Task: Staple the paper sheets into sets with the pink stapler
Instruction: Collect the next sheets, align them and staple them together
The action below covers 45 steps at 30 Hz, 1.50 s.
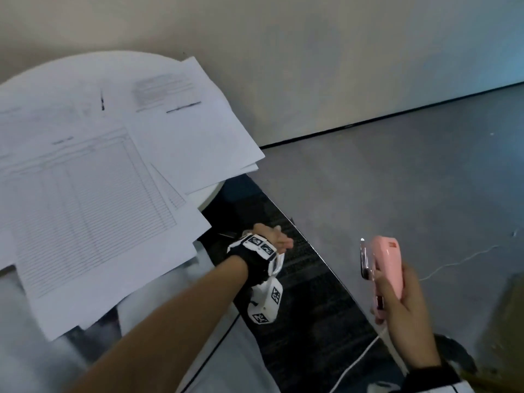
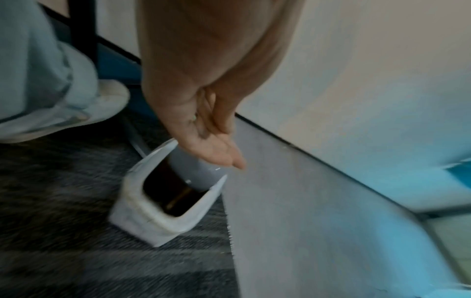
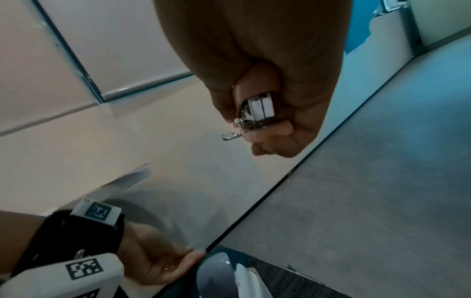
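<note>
Right hand (image 1: 402, 304), nearest the camera and well right of the tabletop (image 1: 51, 78): fingers (image 3: 270, 139) curled around the stapler (image 1: 384, 270), which is held off the tabletop, in the air over the grey floor (image 1: 397, 180). Stapler is pink, roughly upright, metal nose at the top. In the right wrist view its metal end (image 3: 257, 113) shows between the curled fingers.

Left hand (image 1: 276, 239), just off the tabletop's near right edge: fingers extended and relaxed, holding nothing. Palm is bare in the left wrist view (image 2: 211, 145). Wrist carries a black strap with white marker blocks (image 1: 263, 290). The hand hangs over a white bin (image 2: 163, 199) standing on dark carpet (image 2: 63, 231); the bin sits below the tabletop's right side, beside the carpet's edge with the grey floor.

Sheets (image 1: 93, 211) lie spread on the tabletop, overlapping, several overhanging its near and right edges. Nearest sheet bears a ruled table; text is blurred and unreadable. A farther stack (image 1: 192, 123) sits at the tabletop's right rear, corner projecting past the rim.

Beyond the tabletop: pale wall (image 1: 312, 52) with a dark skirting line where it meets the floor.
</note>
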Available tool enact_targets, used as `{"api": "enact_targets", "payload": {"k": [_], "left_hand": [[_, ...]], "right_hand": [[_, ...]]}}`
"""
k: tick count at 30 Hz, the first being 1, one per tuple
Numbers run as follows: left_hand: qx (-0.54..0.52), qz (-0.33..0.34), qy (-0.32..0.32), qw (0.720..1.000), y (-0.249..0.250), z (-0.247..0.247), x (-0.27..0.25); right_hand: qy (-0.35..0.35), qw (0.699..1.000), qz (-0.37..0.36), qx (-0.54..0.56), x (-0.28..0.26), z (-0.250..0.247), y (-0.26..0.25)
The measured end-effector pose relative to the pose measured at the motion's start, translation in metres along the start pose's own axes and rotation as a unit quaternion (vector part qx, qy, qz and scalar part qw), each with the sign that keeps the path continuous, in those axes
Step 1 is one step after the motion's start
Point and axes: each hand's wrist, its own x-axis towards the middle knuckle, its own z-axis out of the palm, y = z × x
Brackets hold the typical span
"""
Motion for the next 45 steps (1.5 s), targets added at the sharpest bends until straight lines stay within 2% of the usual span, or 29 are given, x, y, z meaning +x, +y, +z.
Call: {"api": "enact_targets", "payload": {"k": [2, 4, 7, 9, 11, 12, 14, 16, 17, 19, 21, 24, 28, 31, 33, 36, 40, 43, 45], "left_hand": [[-0.03, 0.05, -0.015, 0.998, 0.04, 0.006, -0.034], [-0.005, 0.13, -0.026, 0.991, 0.084, -0.004, -0.072], [0.036, 0.248, 0.001, 0.968, 0.129, -0.068, -0.13], [0.054, 0.295, 0.071, 0.951, 0.14, -0.125, -0.16], [0.073, 0.323, 0.183, 0.926, 0.134, -0.187, -0.183], [0.106, 0.317, 0.246, 0.91, 0.125, -0.218, -0.188], [0.211, 0.221, 0.341, 0.889, 0.099, -0.272, -0.192], [0.305, 0.086, 0.373, 0.872, 0.068, -0.31, -0.194], [0.342, 0.038, 0.373, 0.862, 0.054, -0.319, -0.197], [0.368, -0.008, 0.374, 0.851, 0.029, -0.324, -0.195], [0.318, -0.021, 0.406, 0.857, 0.013, -0.318, -0.191], [0.211, 0.002, 0.449, 0.868, 0.007, -0.309, -0.183], [0.124, 0.033, 0.437, 0.89, 0.012, -0.306, -0.177], [0.058, 0.092, 0.426, 0.898, 0.007, -0.311, -0.173], [0.045, 0.131, 0.433, 0.891, 0.003, -0.314, -0.172], [0.01, 0.203, 0.474, 0.857, 0.001, -0.316, -0.173], [-0.057, 0.288, 0.483, 0.825, 0.002, -0.324, -0.168], [-0.074, 0.303, 0.462, 0.83, 0.005, -0.334, -0.166], [-0.109, 0.285, 0.428, 0.851, 0.009, -0.342, -0.165]], "right_hand": [[-0.015, 0.999, -0.042, 0.027, 0.008, 0.016, -0.037], [-0.042, 0.994, -0.062, 0.085, 0.013, 0.037, -0.081], [-0.114, 0.979, -0.074, 0.152, 0.012, 0.074, -0.144], [-0.181, 0.968, -0.07, 0.161, 0.009, 0.105, -0.181], [-0.234, 0.96, -0.068, 0.135, 0.003, 0.142, -0.213], [-0.251, 0.96, -0.071, 0.104, 0.001, 0.162, -0.225], [-0.272, 0.959, -0.072, 0.029, -0.002, 0.202, -0.243], [-0.285, 0.956, -0.054, -0.049, -0.001, 0.24, -0.25], [-0.283, 0.955, -0.041, -0.085, 0.001, 0.257, -0.25], [-0.252, 0.952, -0.038, -0.169, 0.004, 0.286, -0.247], [-0.22, 0.942, -0.059, -0.246, 0.004, 0.306, -0.245], [-0.204, 0.93, -0.081, -0.294, -0.001, 0.328, -0.246], [-0.203, 0.916, -0.077, -0.338, 0.001, 0.34, -0.249], [-0.21, 0.919, -0.049, -0.329, 0.005, 0.339, -0.25], [-0.202, 0.924, -0.048, -0.323, 0.008, 0.337, -0.249], [-0.191, 0.933, -0.058, -0.298, 0.011, 0.333, -0.247], [-0.188, 0.941, -0.072, -0.272, 0.014, 0.322, -0.252], [-0.19, 0.941, -0.08, -0.267, 0.021, 0.31, -0.256], [-0.184, 0.939, -0.088, -0.276, 0.03, 0.305, -0.26]]}}
